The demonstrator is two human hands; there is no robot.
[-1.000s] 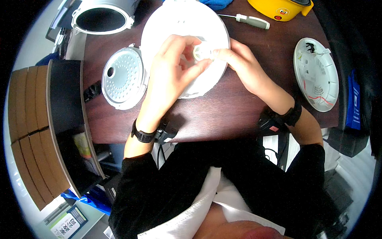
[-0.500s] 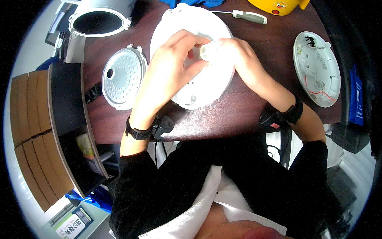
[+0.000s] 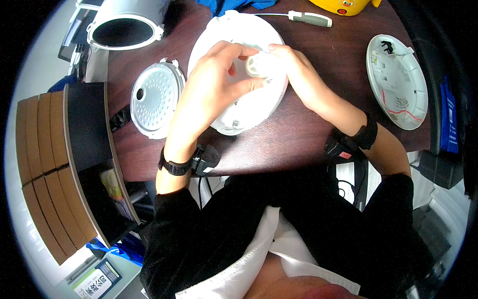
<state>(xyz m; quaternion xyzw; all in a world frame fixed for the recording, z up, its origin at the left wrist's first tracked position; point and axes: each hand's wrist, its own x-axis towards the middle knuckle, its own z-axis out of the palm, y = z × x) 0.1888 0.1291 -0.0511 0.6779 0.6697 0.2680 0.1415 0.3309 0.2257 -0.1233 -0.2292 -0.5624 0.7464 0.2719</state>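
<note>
A white oval appliance lid (image 3: 234, 112), like a rice cooker's, lies on the table in front of me. Over its middle is a small round white plastic part (image 3: 255, 65). My left hand (image 3: 216, 74) has thumb and index finger on opposite sides of this part. From the right, my right hand (image 3: 304, 77) reaches over the lid's edge, its fingertips together at the part's far right side; what they hold is hidden in the glare. Left of the lid lies a round, perforated grey inner lid (image 3: 157, 102) with one dark hole.
An open white cooker body (image 3: 124, 12) lies at the far left. A screwdriver (image 3: 311, 19) rests behind the lid, near a blue cloth (image 3: 239, 5) and a yellow container (image 3: 343, 6). At right is a white oval cover (image 3: 398, 82) with red wire. Brown boxes (image 3: 42, 139) stand left.
My hands have shifted slightly on the lid, the right fingertips moving a little left. The small round part has moved slightly left. The whole view has shifted a little.
</note>
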